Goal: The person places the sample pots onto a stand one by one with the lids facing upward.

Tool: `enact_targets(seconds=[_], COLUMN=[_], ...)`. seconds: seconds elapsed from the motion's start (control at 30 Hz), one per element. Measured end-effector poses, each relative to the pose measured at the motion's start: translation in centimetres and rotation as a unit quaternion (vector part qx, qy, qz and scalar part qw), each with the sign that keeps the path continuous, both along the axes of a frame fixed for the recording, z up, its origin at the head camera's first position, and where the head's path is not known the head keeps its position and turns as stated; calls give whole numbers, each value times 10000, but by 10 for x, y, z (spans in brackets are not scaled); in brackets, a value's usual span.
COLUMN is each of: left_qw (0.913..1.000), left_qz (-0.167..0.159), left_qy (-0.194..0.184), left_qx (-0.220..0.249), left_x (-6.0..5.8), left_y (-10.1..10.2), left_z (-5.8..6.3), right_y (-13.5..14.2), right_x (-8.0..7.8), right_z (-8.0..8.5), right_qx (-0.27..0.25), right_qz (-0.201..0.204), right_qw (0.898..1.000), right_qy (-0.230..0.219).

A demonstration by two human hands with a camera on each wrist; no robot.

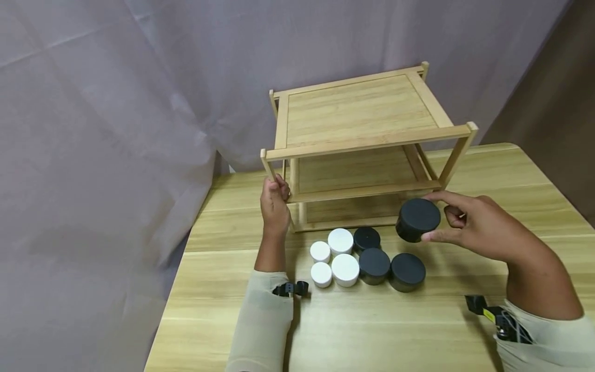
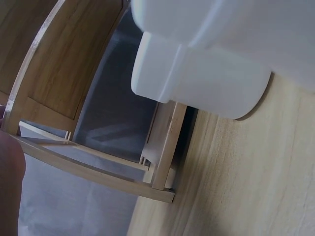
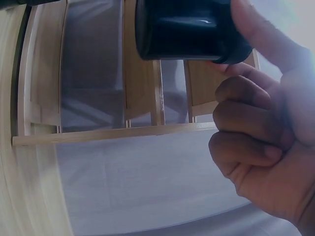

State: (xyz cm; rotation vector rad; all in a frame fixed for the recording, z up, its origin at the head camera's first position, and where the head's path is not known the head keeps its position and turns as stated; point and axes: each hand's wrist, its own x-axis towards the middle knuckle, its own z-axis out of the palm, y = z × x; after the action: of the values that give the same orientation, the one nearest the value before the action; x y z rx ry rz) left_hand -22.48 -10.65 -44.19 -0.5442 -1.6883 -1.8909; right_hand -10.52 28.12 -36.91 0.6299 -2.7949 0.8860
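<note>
A wooden three-tier shelf rack [image 1: 362,111] stands at the back of the table. My left hand [image 1: 275,201] grips its front left post near the middle tier. With thumb and index finger my right hand [image 1: 479,222] pinches a black lidded jar [image 1: 419,217], held up in front of the rack's lower right side. In the right wrist view the jar [image 3: 189,29] lies across the top, the other fingers curled below it. Several white jars [image 1: 345,269] and black jars [image 1: 374,265] stand in two rows before the rack.
The wooden tabletop [image 1: 372,330] extends toward me and to both sides. A grey curtain [image 1: 116,155] hangs behind and at the left. White jars [image 2: 216,78] loom close in the left wrist view, next to the rack's lowest tier.
</note>
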Motion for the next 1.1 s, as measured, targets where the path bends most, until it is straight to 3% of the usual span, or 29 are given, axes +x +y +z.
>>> enact_targets(seconds=[0.17,0.5,1.1], left_qw=[10000,9999,9997], left_qz=[62,39,223], left_qy=[-13,-112,-109], left_qx=[4,-11,-87], left_x=[0,-2,-1], left_y=[0,1,-2], left_z=[0,0,-4], right_y=[-2,-3,-3], right_x=[0,3,-2], right_z=[4,21,70], right_qx=[-244,-452,-281], right_qz=[-72,-168,392], right_qw=[9997,9962,9773], right_qy=[29,724,2064])
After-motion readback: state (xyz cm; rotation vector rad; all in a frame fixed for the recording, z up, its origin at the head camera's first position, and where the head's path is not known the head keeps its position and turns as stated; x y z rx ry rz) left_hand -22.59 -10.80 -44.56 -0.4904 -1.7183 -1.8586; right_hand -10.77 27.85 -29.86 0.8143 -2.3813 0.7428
